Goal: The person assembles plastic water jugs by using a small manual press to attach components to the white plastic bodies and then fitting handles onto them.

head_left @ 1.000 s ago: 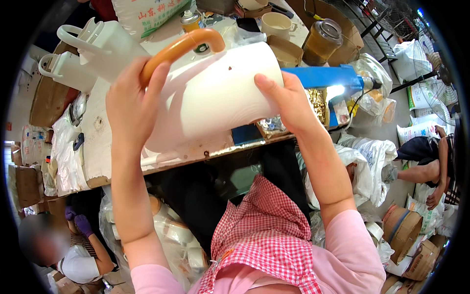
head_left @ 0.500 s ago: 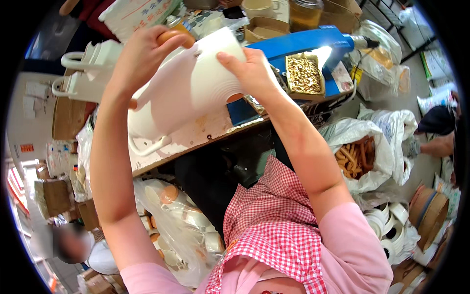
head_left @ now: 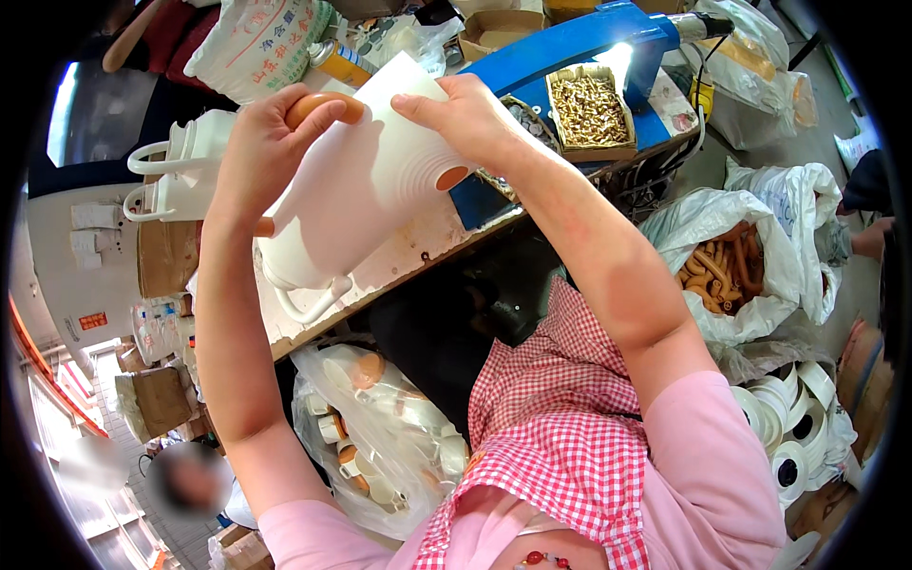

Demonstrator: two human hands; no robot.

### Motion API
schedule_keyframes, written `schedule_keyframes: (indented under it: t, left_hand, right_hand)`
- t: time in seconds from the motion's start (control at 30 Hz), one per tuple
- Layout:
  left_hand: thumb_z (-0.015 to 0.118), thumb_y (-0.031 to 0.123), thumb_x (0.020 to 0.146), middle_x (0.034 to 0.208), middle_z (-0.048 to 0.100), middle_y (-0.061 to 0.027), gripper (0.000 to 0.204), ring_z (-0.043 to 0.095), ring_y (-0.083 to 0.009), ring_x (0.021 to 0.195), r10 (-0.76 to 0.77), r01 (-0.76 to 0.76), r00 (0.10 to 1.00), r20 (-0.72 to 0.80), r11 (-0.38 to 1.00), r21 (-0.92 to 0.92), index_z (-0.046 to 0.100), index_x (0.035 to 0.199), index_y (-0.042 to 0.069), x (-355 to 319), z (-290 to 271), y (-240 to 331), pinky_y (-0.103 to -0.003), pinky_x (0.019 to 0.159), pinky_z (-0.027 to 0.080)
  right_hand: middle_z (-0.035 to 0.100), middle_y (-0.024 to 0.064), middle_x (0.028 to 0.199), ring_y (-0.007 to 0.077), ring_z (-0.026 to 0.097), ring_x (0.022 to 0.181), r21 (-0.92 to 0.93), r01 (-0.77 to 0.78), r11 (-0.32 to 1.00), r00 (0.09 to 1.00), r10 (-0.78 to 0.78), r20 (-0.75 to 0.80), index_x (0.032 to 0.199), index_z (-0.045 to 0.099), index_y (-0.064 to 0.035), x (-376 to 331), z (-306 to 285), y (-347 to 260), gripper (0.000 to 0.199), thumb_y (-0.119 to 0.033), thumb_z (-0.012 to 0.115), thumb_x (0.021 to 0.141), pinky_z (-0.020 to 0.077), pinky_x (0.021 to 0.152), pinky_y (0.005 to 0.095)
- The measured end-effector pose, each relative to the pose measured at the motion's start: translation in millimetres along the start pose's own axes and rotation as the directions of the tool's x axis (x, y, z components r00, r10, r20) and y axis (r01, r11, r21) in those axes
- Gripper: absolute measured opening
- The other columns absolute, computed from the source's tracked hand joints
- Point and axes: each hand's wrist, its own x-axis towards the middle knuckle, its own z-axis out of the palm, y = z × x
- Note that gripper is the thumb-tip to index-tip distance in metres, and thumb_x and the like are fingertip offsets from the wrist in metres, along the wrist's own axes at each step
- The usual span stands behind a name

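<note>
At upper centre, the left hand wraps the orange handle of the white jug; the right hand clasps the jug's end, thumb on top.

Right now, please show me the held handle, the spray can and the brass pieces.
Held handle [head_left: 349, 106], head view: exposed end.
Spray can [head_left: 342, 65], head view: body.
Brass pieces [head_left: 589, 108], head view: pile's middle.

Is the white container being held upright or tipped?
Tipped: the white container is sideways, its orange handle uppermost, gripped by the left hand.
</note>
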Motion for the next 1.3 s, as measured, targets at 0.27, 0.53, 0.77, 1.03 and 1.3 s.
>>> schedule_keyframes:
  t: [0.27, 0.53, 0.77, 1.03, 1.3]
  left_hand:
    - [0.067, 0.042, 0.093, 0.079, 0.068, -0.0174, 0.037, 0.064, -0.0341, 0.071, -0.002, 0.017, 0.997, -0.081, 0.982, 0.188, 0.067, 0.098, 0.005, -8.3, 8.7, 13.4, -0.041, 0.065, 0.049]
    - [0.068, 0.044, 0.092, 0.079, 0.069, -0.018, 0.039, 0.065, -0.0361, 0.072, 0.012, 0.013, 0.995, -0.102, 0.971, 0.238, 0.066, 0.093, 0.005, -9.6, 11.2, 9.6, -0.043, 0.064, 0.049]
    - [0.068, 0.044, 0.092, 0.08, 0.068, -0.0193, 0.04, 0.064, -0.0378, 0.071, 0.025, 0.002, 0.994, -0.109, 0.972, 0.237, 0.066, 0.092, 0.004, -10.3, 11.5, 4.4, -0.043, 0.063, 0.049]
    - [0.06, 0.027, 0.102, 0.098, 0.074, -0.01, 0.029, 0.065, -0.0141, 0.083, 0.05, -0.05, 0.999, 0.005, 0.992, 0.118, 0.069, 0.112, 0.001, -0.9, 6.8, -17.8, -0.028, 0.077, 0.049]
    - [0.054, 0.026, 0.104, 0.108, 0.071, -0.0106, 0.036, 0.064, -0.0168, 0.089, 0.177, -0.177, 0.984, 0.014, 0.984, 0.017, 0.064, 0.127, 0.0, -23.0, -3.6, -83.0, -0.029, 0.08, 0.05]
  right_hand:
    - [0.071, 0.0106, 0.107, 0.0229, 0.071, 0.092, -0.066, 0.006, 0.998, 1.0, -0.008, -0.027, 0.118, 0.068, -0.0049, 1.3, 0.3, -3.9, 0.042, -0.037, 0.066, 0.091, 0.0602, 0.048, 0.0384]
    - [0.071, 0.0118, 0.105, 0.0228, 0.071, 0.09, -0.062, -0.002, 0.998, 1.0, 0.002, -0.008, 0.118, 0.068, -0.0036, 0.0, 0.9, -4.6, 0.043, -0.037, 0.066, 0.091, 0.0599, 0.048, 0.038]
    - [0.071, 0.0112, 0.1, 0.0234, 0.071, 0.085, -0.066, 0.025, 0.997, 1.0, -0.026, -0.011, 0.115, 0.068, -0.0008, 1.6, 3.9, -3.1, 0.045, -0.038, 0.067, 0.09, 0.0595, 0.046, 0.0372]
    - [0.068, 0.025, 0.103, 0.0355, 0.07, 0.09, -0.348, 0.162, 0.923, 0.985, -0.17, 0.008, 0.108, 0.066, 0.0137, 15.2, -1.6, 2.8, 0.061, -0.043, 0.071, 0.087, 0.0595, 0.068, 0.0415]
    - [0.068, 0.0111, 0.094, 0.0266, 0.07, 0.084, -0.519, 0.481, 0.707, 0.568, -0.702, -0.429, 0.095, 0.057, -0.0045, -97.1, -46.7, 54.9, 0.024, -0.018, 0.073, 0.082, 0.0548, 0.076, 0.0374]
